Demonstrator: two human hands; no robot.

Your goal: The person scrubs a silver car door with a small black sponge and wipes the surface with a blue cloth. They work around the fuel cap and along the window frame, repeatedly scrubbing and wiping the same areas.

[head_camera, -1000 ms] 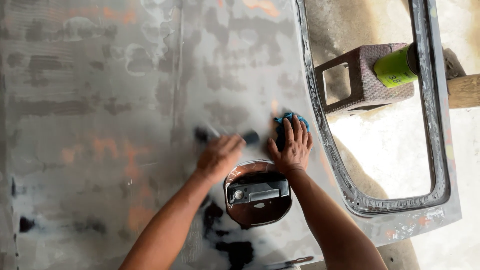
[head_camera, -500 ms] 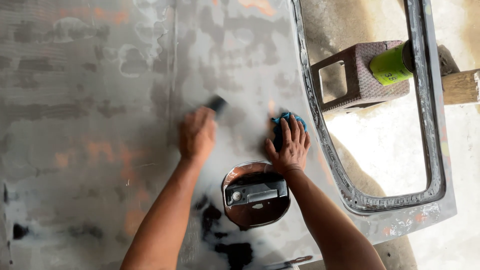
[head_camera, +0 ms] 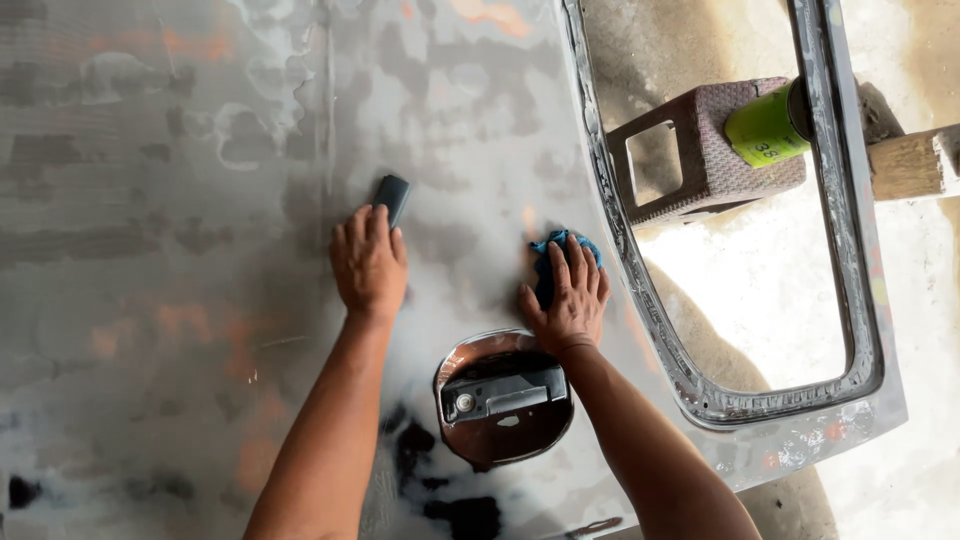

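honestly, the risk we see lies with the small dark sanding block [head_camera: 391, 198] under our left hand [head_camera: 368, 262]: the hand lies flat over its near end with the fingers curled loosely on top, pressing rather than clasping, so on this wet, slurry-streaked grey door panel [head_camera: 150, 300] the block could skid out from under the palm, and an uneven push could cut through the filler into the orange patches that already show through. taking the recessed door handle [head_camera: 503, 397] as our landmark, the block lies up and to the left of it, poking out beyond the left fingertips, well apart from the recess. our right hand [head_camera: 567, 298] sits just above the handle recess, spread open and flat on a crumpled blue cloth [head_camera: 555, 252], which peeks out past the fingers on the far side; it pins the cloth to the panel without gripping it, and a slip there could drag the hand toward the rough edge of the window opening [head_camera: 700, 390], which runs just right of the handle. through that opening, well beyond the handle, we see a woven brown stool [head_camera: 715, 160] with a green can [head_camera: 765, 130] lying on it
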